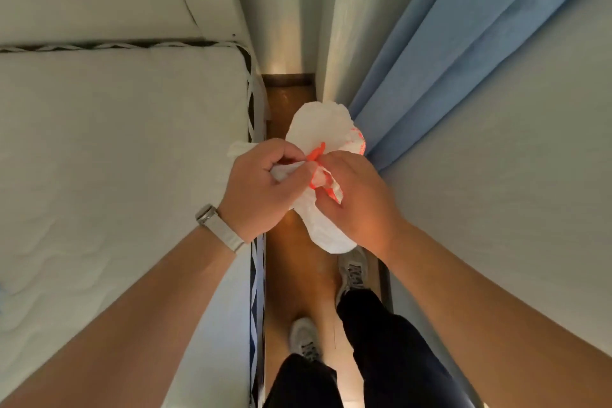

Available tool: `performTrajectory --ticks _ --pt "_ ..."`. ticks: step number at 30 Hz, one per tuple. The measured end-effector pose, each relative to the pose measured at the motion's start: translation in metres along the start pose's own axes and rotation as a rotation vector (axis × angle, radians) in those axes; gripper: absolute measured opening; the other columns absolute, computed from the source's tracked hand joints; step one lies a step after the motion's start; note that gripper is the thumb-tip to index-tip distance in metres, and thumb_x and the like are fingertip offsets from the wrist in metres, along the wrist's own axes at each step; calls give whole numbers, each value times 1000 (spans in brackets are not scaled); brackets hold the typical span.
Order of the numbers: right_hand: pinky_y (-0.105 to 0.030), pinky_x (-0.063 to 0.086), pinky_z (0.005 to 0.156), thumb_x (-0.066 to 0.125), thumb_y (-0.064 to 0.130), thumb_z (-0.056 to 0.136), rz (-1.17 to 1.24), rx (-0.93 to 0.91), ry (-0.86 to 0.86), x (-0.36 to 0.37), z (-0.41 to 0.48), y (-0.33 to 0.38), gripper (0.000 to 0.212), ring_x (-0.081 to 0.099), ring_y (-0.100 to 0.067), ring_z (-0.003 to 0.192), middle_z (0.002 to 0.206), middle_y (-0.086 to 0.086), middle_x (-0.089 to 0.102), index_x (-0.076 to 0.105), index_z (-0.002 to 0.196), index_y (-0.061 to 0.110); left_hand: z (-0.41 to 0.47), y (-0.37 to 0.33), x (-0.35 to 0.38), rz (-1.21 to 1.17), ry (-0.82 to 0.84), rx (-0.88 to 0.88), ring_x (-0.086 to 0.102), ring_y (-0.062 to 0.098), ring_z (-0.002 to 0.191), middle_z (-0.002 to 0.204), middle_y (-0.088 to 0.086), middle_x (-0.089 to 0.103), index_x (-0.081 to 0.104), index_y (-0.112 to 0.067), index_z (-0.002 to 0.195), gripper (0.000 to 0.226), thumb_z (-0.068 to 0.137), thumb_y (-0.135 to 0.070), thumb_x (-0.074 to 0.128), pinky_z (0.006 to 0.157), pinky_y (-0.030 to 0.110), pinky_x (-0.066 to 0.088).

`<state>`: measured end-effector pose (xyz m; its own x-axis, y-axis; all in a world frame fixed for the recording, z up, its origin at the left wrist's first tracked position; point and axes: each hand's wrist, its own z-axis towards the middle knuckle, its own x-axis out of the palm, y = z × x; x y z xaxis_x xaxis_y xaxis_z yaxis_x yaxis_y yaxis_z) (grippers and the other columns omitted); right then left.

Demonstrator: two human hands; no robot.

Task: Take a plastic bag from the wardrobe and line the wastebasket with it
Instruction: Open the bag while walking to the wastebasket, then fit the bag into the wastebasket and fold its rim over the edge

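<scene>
A person stands on a narrow strip of wooden floor [291,262] between a white mattress [116,159] and a blue curtain [430,53]. Both hands hold a crumpled white plastic bag [318,129] with red print above the floor. The left hand [261,189] and right hand [361,202] each pinch the bag, fingers closed on it. A watch [217,225] circles the left wrist.

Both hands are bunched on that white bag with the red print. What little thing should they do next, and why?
Probably pull the two hands apart to open it out. The plastic bag is crumpled, pinched between the left hand and right hand, and no wastebasket is in view.
</scene>
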<state>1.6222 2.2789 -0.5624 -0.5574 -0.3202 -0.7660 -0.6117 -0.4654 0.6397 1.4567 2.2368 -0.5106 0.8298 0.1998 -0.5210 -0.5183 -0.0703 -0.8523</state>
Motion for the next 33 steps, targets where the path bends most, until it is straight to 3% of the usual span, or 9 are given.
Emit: performTrajectory --ticks 5,10,16,19,21,24,28,31,33 --pt "-29 44 96 61 29 90 -18 -16 30 65 29 -71 29 60 -20 105 115 -4 67 65 114 14 27 84 50 36 20 -15 64 8 76 79 -16 62 65 -22 88 19 84 -40 64 62 5 46" --pt "-32 48 95 54 37 96 -21 11 54 120 49 -134 28 60 -18 105 116 1 67 64 115 20 55 154 98 18 9 -26 64 13 82 81 -11 64 68 -19 91 11 86 -28 70 69 18 47" --pt "-22 35 85 50 37 98 -54 -21 55 155 58 -191 24 56 -12 99 113 4 65 61 114 23 86 217 137 95 112 134 62 8 80 83 -9 62 69 -18 93 11 89 -28 68 69 13 46" --pt "-24 38 79 54 34 97 -48 -53 72 168 63 -210 3 50 -6 89 98 17 55 54 94 35 96 240 150 105 149 195 61 2 75 81 -8 64 70 -15 90 9 87 -24 70 63 7 45" --pt "-29 40 73 56 32 96 -64 -58 71 176 64 -220 12 52 -11 84 93 15 57 51 86 35 98 253 157 102 174 201 59 0 72 79 -8 64 70 -14 87 10 86 -24 72 61 6 44" --pt "-26 37 71 56 34 96 -68 -36 104 188 61 -232 11 52 -10 84 94 11 62 53 86 35 97 267 165 154 240 216 59 1 71 79 -10 64 68 -17 87 12 87 -29 72 60 7 42" --pt "-22 40 64 57 32 94 -172 -75 184 195 53 -247 29 55 -12 78 83 10 59 49 67 38 92 273 177 288 341 238 60 8 76 81 -7 65 69 -19 90 11 87 -30 69 63 15 44" --pt "-34 46 71 59 33 92 -232 -119 254 198 47 -260 17 59 -17 86 90 3 65 60 75 28 86 277 188 347 396 199 61 9 77 81 -8 66 70 -19 90 11 87 -29 69 63 20 47" --pt "-37 49 76 58 40 90 -210 -151 238 202 42 -273 17 59 -16 93 99 3 66 65 94 25 82 278 192 366 388 203 59 9 75 79 -9 64 70 -19 89 10 87 -29 69 63 21 46"
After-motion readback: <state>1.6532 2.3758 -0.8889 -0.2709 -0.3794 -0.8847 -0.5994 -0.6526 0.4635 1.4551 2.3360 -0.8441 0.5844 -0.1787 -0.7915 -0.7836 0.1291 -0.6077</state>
